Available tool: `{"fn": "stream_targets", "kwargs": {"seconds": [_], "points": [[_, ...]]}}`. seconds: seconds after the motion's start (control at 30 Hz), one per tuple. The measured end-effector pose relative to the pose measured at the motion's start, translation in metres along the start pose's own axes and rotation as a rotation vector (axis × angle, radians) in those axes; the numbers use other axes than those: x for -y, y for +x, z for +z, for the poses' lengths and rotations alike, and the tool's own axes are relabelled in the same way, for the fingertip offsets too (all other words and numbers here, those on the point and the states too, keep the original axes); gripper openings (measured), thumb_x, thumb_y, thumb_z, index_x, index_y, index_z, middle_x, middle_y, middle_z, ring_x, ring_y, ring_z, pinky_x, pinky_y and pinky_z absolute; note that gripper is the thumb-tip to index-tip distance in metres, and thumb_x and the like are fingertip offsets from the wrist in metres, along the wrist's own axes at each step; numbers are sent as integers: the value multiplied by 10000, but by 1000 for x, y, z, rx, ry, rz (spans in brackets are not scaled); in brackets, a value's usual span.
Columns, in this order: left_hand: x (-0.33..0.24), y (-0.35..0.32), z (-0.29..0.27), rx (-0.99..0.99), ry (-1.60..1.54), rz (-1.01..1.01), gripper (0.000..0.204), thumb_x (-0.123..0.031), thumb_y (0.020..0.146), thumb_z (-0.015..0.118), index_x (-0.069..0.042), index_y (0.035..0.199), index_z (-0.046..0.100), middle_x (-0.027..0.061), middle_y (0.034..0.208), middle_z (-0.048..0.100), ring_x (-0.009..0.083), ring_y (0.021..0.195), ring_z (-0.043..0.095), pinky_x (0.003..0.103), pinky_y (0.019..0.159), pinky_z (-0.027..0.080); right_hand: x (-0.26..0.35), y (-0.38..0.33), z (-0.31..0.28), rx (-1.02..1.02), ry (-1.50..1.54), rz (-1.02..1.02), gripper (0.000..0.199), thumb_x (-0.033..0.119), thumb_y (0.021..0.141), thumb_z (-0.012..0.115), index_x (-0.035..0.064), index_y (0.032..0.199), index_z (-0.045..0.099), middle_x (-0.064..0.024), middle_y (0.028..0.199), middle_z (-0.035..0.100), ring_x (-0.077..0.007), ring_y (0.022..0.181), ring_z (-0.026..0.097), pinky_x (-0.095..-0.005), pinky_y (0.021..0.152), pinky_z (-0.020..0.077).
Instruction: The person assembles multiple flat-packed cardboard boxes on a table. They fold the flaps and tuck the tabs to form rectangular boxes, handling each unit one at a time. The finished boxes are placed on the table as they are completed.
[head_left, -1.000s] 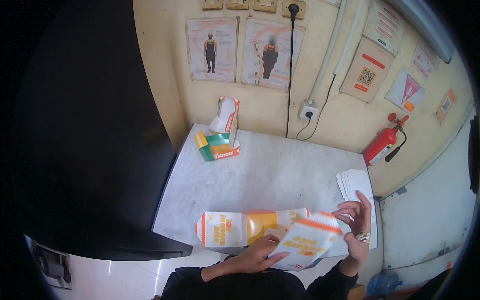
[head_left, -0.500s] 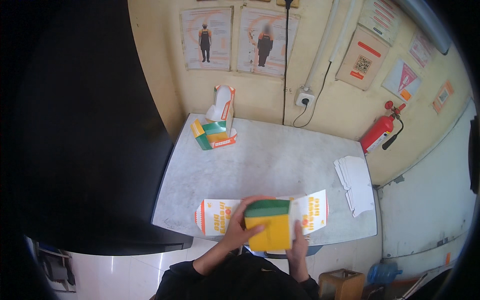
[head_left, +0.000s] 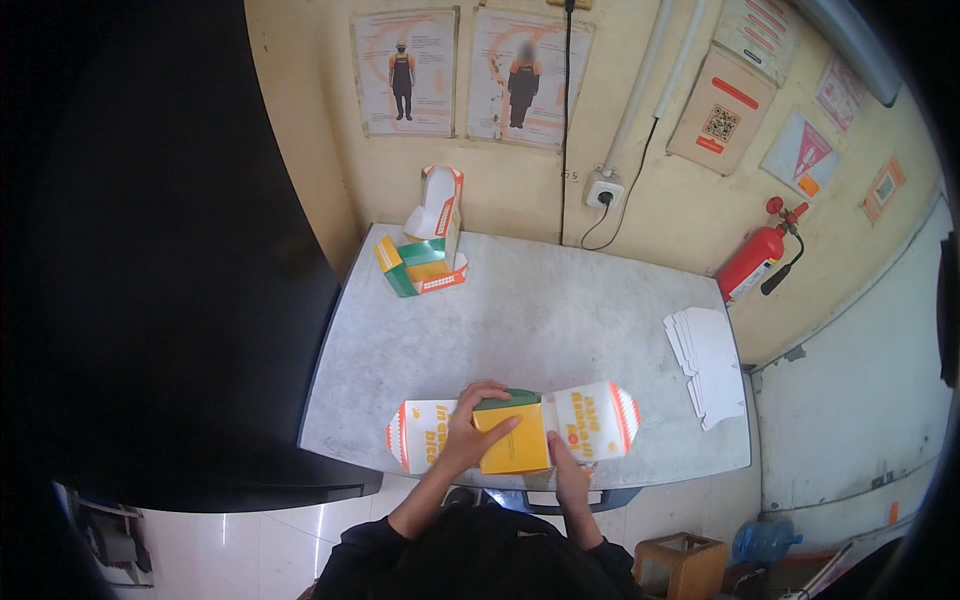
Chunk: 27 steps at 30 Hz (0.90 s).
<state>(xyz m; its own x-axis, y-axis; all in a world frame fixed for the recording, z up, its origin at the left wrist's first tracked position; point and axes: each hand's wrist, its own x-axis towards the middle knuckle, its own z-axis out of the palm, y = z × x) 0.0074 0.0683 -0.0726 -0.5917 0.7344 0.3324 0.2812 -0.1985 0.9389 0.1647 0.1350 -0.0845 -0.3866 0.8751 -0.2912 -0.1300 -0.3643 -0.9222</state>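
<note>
A partly folded food carton (head_left: 517, 448) stands near the front edge of the table, its yellow face and green strip up. Its white printed side flaps, tipped with orange-red scalloped ends, spread out to the left and right. My left hand (head_left: 468, 432) grips the carton's left side, with the thumb across the yellow face and the fingers over the green part. At the carton's lower right edge, my right hand (head_left: 570, 476) holds the base of the right flap (head_left: 600, 420); some of its fingers are hidden underneath.
Folded cartons (head_left: 425, 255) in green, yellow and white stand at the table's back left. A fanned stack of white card blanks (head_left: 710, 365) lies along the right edge. Beyond that edge hangs a red fire extinguisher (head_left: 752, 262). A dark panel (head_left: 180, 300) borders the left side.
The carton has come down from a raised, tilted position toward the tabletop, moving slightly left. Its right flap now spreads flatter, showing its scalloped end. Both hands have stayed on it.
</note>
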Motion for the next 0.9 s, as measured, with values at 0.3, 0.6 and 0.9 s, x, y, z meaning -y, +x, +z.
{"fn": "stream_targets", "kwargs": {"seconds": [0.3, 0.6, 0.9], "points": [[18, 6, 20, 106, 599, -109, 361, -257, 739, 722, -85, 1033, 601, 118, 1146, 549, 301, 1180, 429, 465, 1069, 199, -43, 26, -16, -52, -349, 4, 398, 188, 848, 662, 8, 1182, 542, -98, 1115, 606, -180, 1022, 569, -319, 899, 431], [2, -9, 44, 227, 923, 77, 555, -347, 918, 446, -25, 1358, 346, 166, 1333, 426, 330, 1272, 344, 549, 1082, 129, 79, 40, -10, -107, -1207, -1033, 389, 131, 843, 583, 9, 1199, 485, -174, 1186, 524, -267, 1156, 480, -453, 1077, 223], [2, -12, 37, 233, 904, 79, 553, -358, 913, 460, -28, 1346, 359, 166, 1336, 413, 312, 1276, 343, 535, 1075, 152, 44, 101, 0, 497, -1479, -533, 172, 223, 870, 529, 89, 962, 585, -107, 920, 610, -289, 989, 530, -450, 995, 288]]}}
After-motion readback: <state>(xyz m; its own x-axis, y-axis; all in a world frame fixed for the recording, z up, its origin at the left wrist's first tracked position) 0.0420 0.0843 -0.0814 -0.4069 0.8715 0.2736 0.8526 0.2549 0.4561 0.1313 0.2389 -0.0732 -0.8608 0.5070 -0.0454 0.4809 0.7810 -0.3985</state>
